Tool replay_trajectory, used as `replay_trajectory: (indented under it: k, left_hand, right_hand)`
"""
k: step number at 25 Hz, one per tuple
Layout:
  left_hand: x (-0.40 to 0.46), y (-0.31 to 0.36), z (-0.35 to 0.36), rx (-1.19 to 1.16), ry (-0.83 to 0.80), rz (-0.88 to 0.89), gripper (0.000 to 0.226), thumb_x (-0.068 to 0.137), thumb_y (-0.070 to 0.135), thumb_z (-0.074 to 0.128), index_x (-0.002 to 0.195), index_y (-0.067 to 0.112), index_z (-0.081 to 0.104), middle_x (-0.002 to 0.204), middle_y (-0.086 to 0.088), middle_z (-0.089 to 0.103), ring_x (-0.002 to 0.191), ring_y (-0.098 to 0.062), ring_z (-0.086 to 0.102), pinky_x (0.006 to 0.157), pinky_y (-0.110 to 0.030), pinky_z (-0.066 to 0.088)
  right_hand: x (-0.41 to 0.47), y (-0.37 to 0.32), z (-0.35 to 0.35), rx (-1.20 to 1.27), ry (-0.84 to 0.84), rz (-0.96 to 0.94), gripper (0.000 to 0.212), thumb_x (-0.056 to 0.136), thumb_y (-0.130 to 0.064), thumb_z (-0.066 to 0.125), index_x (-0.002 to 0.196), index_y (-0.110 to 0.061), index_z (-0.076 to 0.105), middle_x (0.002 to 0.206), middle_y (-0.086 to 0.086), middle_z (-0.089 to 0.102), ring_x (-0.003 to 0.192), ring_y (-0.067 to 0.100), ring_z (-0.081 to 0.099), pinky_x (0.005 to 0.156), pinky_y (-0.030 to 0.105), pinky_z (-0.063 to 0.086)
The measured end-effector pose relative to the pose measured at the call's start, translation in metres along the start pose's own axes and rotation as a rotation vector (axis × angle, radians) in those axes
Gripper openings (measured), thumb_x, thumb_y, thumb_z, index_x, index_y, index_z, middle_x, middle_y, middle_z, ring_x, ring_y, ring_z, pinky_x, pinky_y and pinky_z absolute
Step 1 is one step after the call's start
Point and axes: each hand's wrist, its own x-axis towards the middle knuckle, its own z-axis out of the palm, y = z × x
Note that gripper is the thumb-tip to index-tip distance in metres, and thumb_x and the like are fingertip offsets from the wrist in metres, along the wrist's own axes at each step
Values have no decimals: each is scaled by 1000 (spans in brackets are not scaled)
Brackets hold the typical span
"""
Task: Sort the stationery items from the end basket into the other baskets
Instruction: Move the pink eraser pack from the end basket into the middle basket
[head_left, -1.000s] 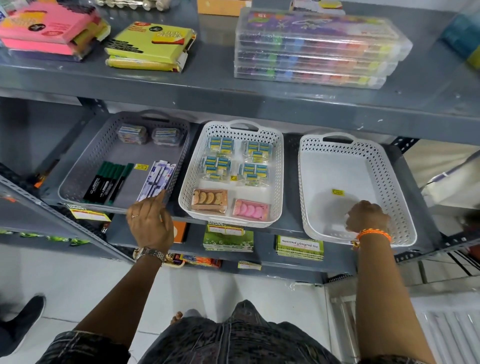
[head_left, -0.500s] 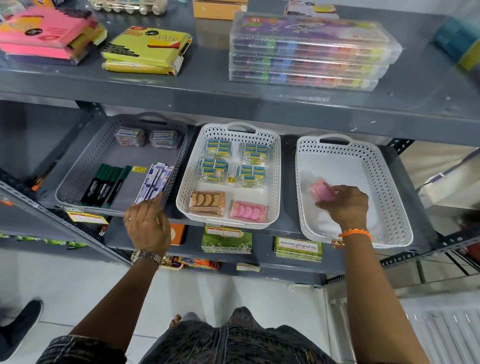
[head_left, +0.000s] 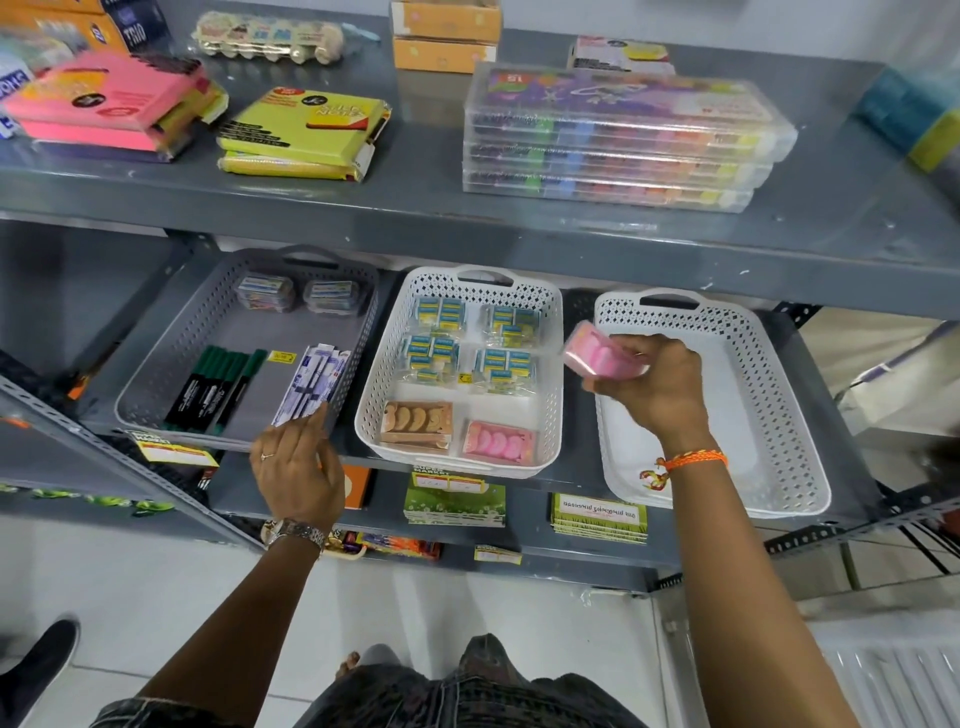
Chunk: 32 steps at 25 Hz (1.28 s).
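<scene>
Three baskets stand side by side on the middle shelf. My right hand (head_left: 655, 387) holds a pink eraser pack (head_left: 597, 356) in the air over the gap between the right white basket (head_left: 769, 415) and the middle white basket (head_left: 550, 415). The right basket shows only a bare floor. The middle basket holds several blue-yellow packs, a brown eraser pack (head_left: 416, 423) and a pink eraser pack (head_left: 500, 441). My left hand (head_left: 296, 467) rests on the front rim of the grey basket (head_left: 171, 358), which holds green markers (head_left: 218, 387), a pen pack (head_left: 311, 384) and two small clear boxes.
The upper shelf (head_left: 467, 223) overhangs the baskets and carries pink and yellow note pads, stacked clear marker cases (head_left: 618, 140) and cardboard boxes. Small packets lie on the lower shelf under the baskets. A shoe (head_left: 36, 665) shows on the floor at bottom left.
My right hand lifted the pink eraser pack out of the right basket and carried it left and up toward the middle basket. My left hand stayed on the grey basket's rim.
</scene>
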Motion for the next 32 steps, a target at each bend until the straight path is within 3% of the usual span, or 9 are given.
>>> replay_trajectory:
  k: [3, 5, 7, 9, 12, 16, 19, 22, 32]
  left_hand:
    - [7, 7, -9, -94, -59, -107, 34, 95, 24, 49, 117, 11, 72, 99, -12, 75, 91, -32, 64, 87, -45, 45]
    - [21, 24, -23, -312, -53, -273, 37, 98, 32, 50, 118, 11, 73, 104, -12, 76, 94, -29, 68, 83, -39, 51]
    - [46, 42, -36, -486, -139, -282, 38, 96, 36, 57, 122, 12, 71, 115, -7, 74, 104, -18, 68, 88, -30, 52]
    - [76, 58, -39, -523, -441, -82, 46, 88, 43, 65, 125, 17, 70, 123, 2, 70, 111, -8, 64, 97, -25, 49]
    - [110, 81, -28, -352, -952, 190, 64, 75, 44, 74, 134, 21, 63, 136, 0, 65, 121, -16, 62, 104, -26, 46]
    - [116, 93, 4, -60, -1302, 289, 80, 71, 38, 84, 142, 19, 54, 137, -2, 61, 123, -22, 59, 105, -31, 47]
    - [109, 91, 20, 38, -1283, 387, 73, 65, 42, 84, 131, 18, 62, 123, -6, 68, 111, -27, 66, 95, -37, 55]
    - [104, 89, 23, 31, -1239, 408, 62, 62, 35, 80, 121, 24, 66, 113, -4, 70, 103, -26, 67, 90, -34, 57]
    - [106, 90, 20, 19, -1236, 420, 70, 55, 42, 77, 123, 33, 65, 117, -3, 70, 104, -29, 68, 88, -38, 58]
  right_hand:
    - [-6, -29, 20, -42, -257, -59, 60, 54, -34, 94, 111, -28, 75, 103, -7, 75, 93, 15, 69, 83, 29, 54]
    - [-8, -42, 39, -208, -424, -116, 63, 53, -41, 92, 112, -32, 73, 111, -9, 74, 100, 16, 67, 87, 33, 55]
    - [-11, -51, 58, -402, -546, -176, 66, 54, -43, 90, 116, -31, 70, 115, -8, 70, 105, 18, 63, 85, 32, 51]
    - [-13, -54, 72, -561, -575, -199, 71, 51, -48, 88, 117, -31, 67, 118, -2, 67, 106, 23, 62, 85, 35, 52]
    - [-16, -53, 83, -697, -591, -196, 72, 53, -48, 84, 119, -28, 63, 119, 3, 64, 104, 29, 63, 86, 40, 55]
    - [-25, -55, 91, -777, -610, -208, 66, 60, -54, 79, 117, -24, 62, 117, 5, 63, 104, 31, 63, 84, 40, 56]
    - [-25, -55, 98, -760, -632, -204, 67, 62, -53, 77, 119, -22, 60, 116, 7, 62, 103, 30, 63, 81, 38, 55]
    - [-25, -56, 106, -723, -648, -218, 64, 64, -50, 76, 121, -23, 61, 118, 8, 61, 104, 30, 62, 81, 36, 54]
    - [-23, -61, 111, -756, -673, -265, 51, 65, -44, 77, 110, -22, 64, 113, 8, 61, 98, 31, 62, 75, 33, 52]
